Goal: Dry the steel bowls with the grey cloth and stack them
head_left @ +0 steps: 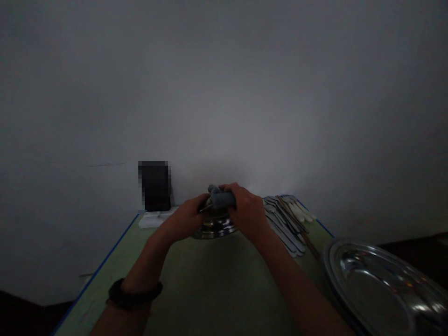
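Observation:
My right hand [248, 205] is closed on a folded grey-blue cloth [223, 199]. My left hand [187, 215] is closed too, pinching a thin piece of metal cutlery [206, 208]. Only a short shiny length of it shows, and the cloth meets it between the hands, so its kind is hidden. Just beneath both hands is a shiny metal dish [214, 229] on the table, its upper part covered by the fingers and cloth.
Forks, spoons and a pair of brown chopsticks [310, 245] lie in a spread of cutlery [285, 228] on the right. A large oval metal tray [378, 298] sits at the near right. A dark blurred-out panel [156, 185] and a white object [150, 220] stand at the back left of the green table [210, 289], against a wall.

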Motion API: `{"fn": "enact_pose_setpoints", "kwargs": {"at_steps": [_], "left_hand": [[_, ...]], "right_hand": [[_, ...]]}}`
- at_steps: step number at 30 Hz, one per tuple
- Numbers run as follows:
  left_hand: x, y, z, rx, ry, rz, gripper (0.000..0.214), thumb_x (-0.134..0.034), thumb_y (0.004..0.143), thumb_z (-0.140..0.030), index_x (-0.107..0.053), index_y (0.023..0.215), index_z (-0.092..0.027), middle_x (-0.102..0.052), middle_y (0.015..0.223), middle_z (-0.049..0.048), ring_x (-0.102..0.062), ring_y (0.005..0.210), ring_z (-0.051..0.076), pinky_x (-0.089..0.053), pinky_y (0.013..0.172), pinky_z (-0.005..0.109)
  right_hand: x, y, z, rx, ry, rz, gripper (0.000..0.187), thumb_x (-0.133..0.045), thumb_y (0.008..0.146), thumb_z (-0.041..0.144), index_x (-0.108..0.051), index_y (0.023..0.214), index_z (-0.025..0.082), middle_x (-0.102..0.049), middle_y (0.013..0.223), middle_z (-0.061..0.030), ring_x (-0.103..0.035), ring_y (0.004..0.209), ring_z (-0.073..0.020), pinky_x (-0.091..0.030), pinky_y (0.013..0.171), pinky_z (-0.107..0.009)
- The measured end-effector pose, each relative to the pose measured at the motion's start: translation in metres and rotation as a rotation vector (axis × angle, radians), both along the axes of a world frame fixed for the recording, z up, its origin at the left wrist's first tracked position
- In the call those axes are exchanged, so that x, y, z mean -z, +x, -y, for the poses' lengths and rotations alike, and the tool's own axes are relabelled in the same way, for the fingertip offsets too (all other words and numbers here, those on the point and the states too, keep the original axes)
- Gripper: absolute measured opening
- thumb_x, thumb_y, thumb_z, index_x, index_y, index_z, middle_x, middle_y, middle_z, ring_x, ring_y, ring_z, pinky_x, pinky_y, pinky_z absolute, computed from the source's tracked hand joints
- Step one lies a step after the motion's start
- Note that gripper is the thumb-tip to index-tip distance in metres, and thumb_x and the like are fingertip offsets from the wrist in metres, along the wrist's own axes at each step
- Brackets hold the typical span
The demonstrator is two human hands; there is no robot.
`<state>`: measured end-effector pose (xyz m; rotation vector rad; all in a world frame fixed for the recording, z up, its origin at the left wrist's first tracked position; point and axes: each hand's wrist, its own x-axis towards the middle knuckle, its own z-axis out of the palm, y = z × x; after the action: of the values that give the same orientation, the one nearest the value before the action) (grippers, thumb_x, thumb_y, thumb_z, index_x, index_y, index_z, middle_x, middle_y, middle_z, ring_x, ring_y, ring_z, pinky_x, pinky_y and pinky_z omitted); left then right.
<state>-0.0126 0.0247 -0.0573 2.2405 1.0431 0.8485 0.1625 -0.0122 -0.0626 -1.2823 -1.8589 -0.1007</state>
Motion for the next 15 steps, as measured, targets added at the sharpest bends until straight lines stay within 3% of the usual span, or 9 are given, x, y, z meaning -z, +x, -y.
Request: {"fn": "enact_pose_setpoints", "kwargs": {"at_steps": [4, 8, 10, 11, 13, 15], "left_hand": [[-0.003, -0.002, 0.008, 0.000, -0.049, -0.024, 0.036, -0.057, 0.078, -0.032, -0.065, 0.112, -0.023, -0.074, 0.105, 0.0077, -0.068, 0.095, 0.029, -0.051, 0.089, 0.046], [0.003, -0.021, -0.001, 0.002, -0.109, 0.092, 0.052, -0.061, 0.078, -0.046, -0.057, 0.126, -0.027, -0.064, 0.127, 0.0095, -0.061, 0.112, 0.029, -0.050, 0.094, 0.043], [0.011, -0.034, -0.012, -0.221, -0.026, 0.222, 0.048, -0.033, 0.091, -0.051, -0.055, 0.123, -0.023, -0.060, 0.130, 0.0131, -0.061, 0.113, 0.027, -0.051, 0.092, 0.044], [0.017, -0.039, -0.017, -0.311, 0.009, 0.239, 0.049, -0.026, 0.093, -0.050, -0.049, 0.125, -0.020, -0.052, 0.135, 0.0165, -0.056, 0.120, 0.029, -0.047, 0.097, 0.049], [0.029, -0.046, -0.027, -0.481, 0.086, 0.233, 0.049, -0.045, 0.087, -0.046, -0.041, 0.122, -0.012, -0.037, 0.141, 0.0246, -0.033, 0.138, 0.038, -0.033, 0.107, 0.058], [0.040, -0.048, -0.033, -0.556, 0.147, 0.191, 0.048, -0.061, 0.075, -0.037, -0.042, 0.111, -0.011, -0.035, 0.138, 0.0276, -0.008, 0.145, 0.041, -0.016, 0.114, 0.059]], "right_hand": [[0.001, 0.002, 0.000, 0.031, -0.025, 0.021, 0.042, -0.050, 0.077, 0.001, -0.058, 0.112, 0.023, -0.074, 0.104, -0.0058, -0.069, 0.093, -0.0209, -0.052, 0.079, -0.031], [0.003, 0.005, 0.000, -0.003, -0.004, 0.021, 0.045, -0.046, 0.078, -0.003, -0.062, 0.113, 0.021, -0.072, 0.113, -0.0070, -0.068, 0.101, -0.0220, -0.051, 0.088, -0.035], [0.004, 0.006, -0.001, 0.023, -0.015, 0.010, 0.042, -0.047, 0.078, -0.002, -0.064, 0.110, 0.020, -0.073, 0.111, -0.0075, -0.069, 0.099, -0.0231, -0.052, 0.086, -0.036], [0.004, 0.006, -0.002, 0.036, -0.025, 0.005, 0.043, -0.048, 0.077, -0.002, -0.064, 0.110, 0.020, -0.074, 0.109, -0.0074, -0.069, 0.097, -0.0234, -0.053, 0.085, -0.036], [0.005, 0.007, -0.002, 0.055, -0.038, -0.002, 0.044, -0.049, 0.077, -0.001, -0.064, 0.111, 0.020, -0.074, 0.106, -0.0069, -0.070, 0.095, -0.0232, -0.054, 0.081, -0.034], [0.005, 0.006, -0.002, 0.056, -0.046, -0.003, 0.043, -0.050, 0.077, 0.000, -0.063, 0.112, 0.021, -0.075, 0.106, -0.0066, -0.071, 0.094, -0.0229, -0.054, 0.080, -0.033]]}}
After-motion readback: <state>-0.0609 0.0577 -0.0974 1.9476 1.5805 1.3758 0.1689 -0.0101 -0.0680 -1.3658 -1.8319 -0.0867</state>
